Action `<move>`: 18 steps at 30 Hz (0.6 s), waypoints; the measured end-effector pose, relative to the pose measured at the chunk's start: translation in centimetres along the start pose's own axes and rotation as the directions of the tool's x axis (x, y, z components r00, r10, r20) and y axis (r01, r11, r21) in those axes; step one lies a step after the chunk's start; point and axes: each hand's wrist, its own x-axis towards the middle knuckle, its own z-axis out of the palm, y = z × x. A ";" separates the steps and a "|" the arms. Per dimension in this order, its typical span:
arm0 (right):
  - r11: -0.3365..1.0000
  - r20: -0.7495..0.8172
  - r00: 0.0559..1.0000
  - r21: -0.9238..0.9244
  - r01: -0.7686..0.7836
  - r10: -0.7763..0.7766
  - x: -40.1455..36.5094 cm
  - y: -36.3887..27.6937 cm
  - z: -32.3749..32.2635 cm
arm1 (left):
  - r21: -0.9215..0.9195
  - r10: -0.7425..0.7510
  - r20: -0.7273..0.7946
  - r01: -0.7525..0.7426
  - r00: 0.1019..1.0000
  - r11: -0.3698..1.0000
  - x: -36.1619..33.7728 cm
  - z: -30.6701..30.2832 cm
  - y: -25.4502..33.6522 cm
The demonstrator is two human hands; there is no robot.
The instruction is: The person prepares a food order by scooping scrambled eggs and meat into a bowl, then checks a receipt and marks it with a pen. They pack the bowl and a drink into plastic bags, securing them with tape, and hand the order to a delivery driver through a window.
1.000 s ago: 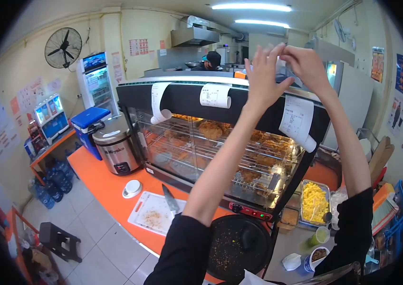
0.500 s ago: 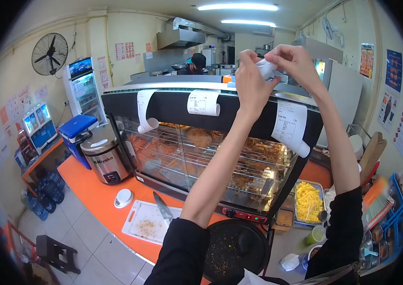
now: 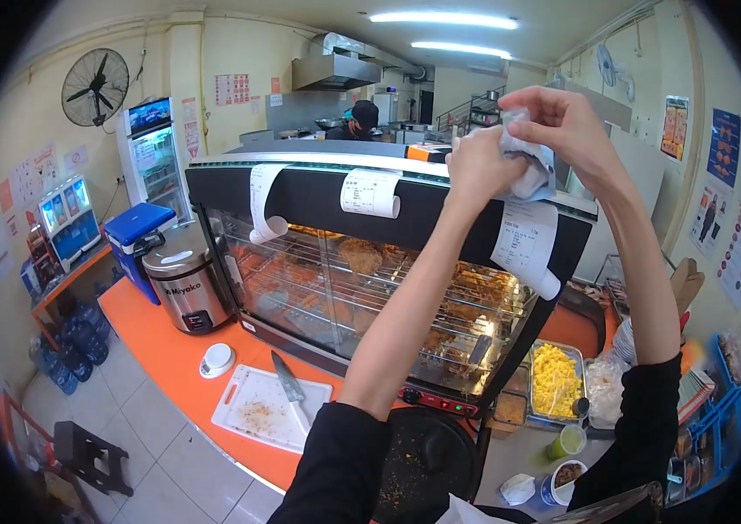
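Both my hands are raised above the right end of the glass food warmer (image 3: 370, 297). My left hand (image 3: 478, 168) has its fingers closed round the lower part of a crumpled whitish plastic bag (image 3: 535, 177). At the bag's top, my right hand (image 3: 558, 127) pinches the gathered plastic near the thumb. What lies inside the bag cannot be made out. Three printed paper slips hang from the warmer's top edge, the right one (image 3: 523, 240) just below my hands. Fried pieces (image 3: 360, 256) lie on racks behind the warmer's glass.
A knife (image 3: 287, 377) lies on a white cutting board (image 3: 252, 410) at the lower left, near a Miyako cooker (image 3: 185, 284). A black round pan (image 3: 418, 472) is below the warmer. Yellow food fills a tray (image 3: 557, 380) at right. A person (image 3: 357, 122) stands at the back.
My hands have moved right with the bag, and my right hand is now higher than my left. More of the bag shows, hanging down. The view has shifted slightly.
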 end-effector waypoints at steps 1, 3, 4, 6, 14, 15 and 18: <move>0.999 0.001 1.000 -0.029 -0.016 0.016 -0.2 0.1 -0.4 | 0.068 -0.001 -0.084 0.007 0.997 0.998 0.0 0.6 0.5; 0.994 -0.005 0.999 -0.104 -0.043 0.043 -0.2 0.2 -1.8 | 0.183 0.070 -0.237 -0.027 0.969 0.983 -0.2 1.4 1.2; 0.980 0.078 0.990 -0.168 -0.105 0.119 -0.1 0.1 -2.6 | 0.213 0.078 -0.217 -0.031 0.973 0.977 -0.1 1.6 1.0; 0.931 0.219 0.934 -0.299 -0.212 0.283 0.1 0.4 -3.6 | 0.118 0.051 -0.138 -0.034 0.989 0.992 0.6 1.5 0.1; 0.867 0.027 0.987 -0.482 -0.128 0.160 1.7 2.7 -4.7 | 0.101 -0.008 -0.026 0.010 1.000 0.995 1.1 0.5 1.8; 0.907 0.019 0.973 -0.368 -0.206 0.229 1.6 2.5 -4.4 | 0.133 -0.018 -0.011 0.019 1.000 0.991 1.3 0.6 1.9; 0.959 0.002 0.960 -0.032 -0.280 0.280 1.5 0.7 -4.0 | 0.205 -0.029 -0.027 0.034 0.999 0.978 1.6 1.1 1.3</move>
